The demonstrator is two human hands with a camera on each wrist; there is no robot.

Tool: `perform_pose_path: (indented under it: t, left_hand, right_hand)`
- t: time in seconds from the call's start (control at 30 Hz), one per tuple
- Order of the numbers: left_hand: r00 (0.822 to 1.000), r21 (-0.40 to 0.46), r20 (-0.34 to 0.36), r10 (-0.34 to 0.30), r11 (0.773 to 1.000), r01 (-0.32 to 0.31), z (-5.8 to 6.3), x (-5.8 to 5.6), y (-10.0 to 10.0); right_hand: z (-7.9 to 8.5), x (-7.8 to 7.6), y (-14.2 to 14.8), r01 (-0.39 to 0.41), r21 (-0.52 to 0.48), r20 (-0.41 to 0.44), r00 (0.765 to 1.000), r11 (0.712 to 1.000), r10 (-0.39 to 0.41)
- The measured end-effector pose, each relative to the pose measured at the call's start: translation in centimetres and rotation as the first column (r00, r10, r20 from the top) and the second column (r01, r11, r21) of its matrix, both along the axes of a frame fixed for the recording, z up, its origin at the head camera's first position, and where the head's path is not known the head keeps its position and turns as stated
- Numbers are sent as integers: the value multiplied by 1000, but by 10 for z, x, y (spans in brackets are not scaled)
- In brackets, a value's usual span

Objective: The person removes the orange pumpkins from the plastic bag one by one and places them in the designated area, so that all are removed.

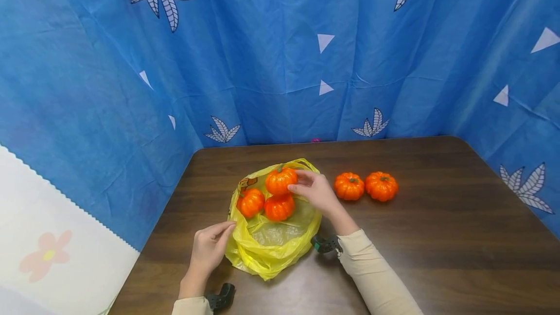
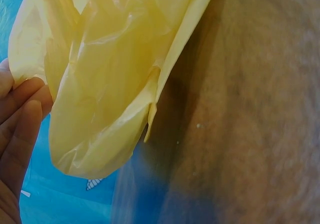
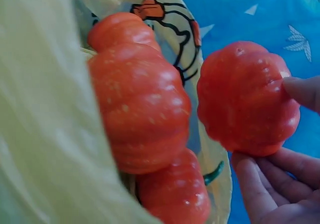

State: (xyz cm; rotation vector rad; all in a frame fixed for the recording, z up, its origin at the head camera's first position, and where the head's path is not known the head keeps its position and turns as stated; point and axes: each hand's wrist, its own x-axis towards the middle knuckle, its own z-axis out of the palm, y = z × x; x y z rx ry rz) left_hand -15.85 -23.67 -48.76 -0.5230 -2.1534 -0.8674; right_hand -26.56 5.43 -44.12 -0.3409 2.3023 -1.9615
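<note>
A yellow plastic bag (image 1: 267, 252) lies with its mouth spread on the table. My left hand (image 1: 209, 246) pinches the left side of its rim; the left wrist view shows fingers (image 2: 25, 134) against the yellow film. Over the bag's far part, my right hand (image 1: 316, 189) grips a small orange pumpkin (image 1: 280, 181) between thumb and fingers. That pumpkin (image 3: 247, 99) is apart from the others in the right wrist view. Inside the bag sit more orange pumpkins, one at the left (image 1: 251, 203) and one just below the held pumpkin (image 1: 279, 207), partly hidden by it.
Two more orange pumpkins, one nearer the bag (image 1: 349, 186) and one farther right (image 1: 381, 186), stand side by side on the dark wooden table (image 1: 437, 237). A blue patterned curtain (image 1: 280, 52) hangs behind the table's far edge. White cloth (image 1: 57, 242) borders the left.
</note>
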Motion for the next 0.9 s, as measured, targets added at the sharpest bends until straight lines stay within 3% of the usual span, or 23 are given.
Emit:
perform_pose_path:
  t: [0.43,0.9]
  left_hand:
    - [1000,-6,-11,-2,1000,2,1,-1,0]
    - [1000,-11,-30,-8,1000,8,1,-2,1]
  right_hand:
    - [-2,-4,18,-116,-20,-64,991,993,115]
    - [-1,-6,57,-314,-111,-75,949,943,307]
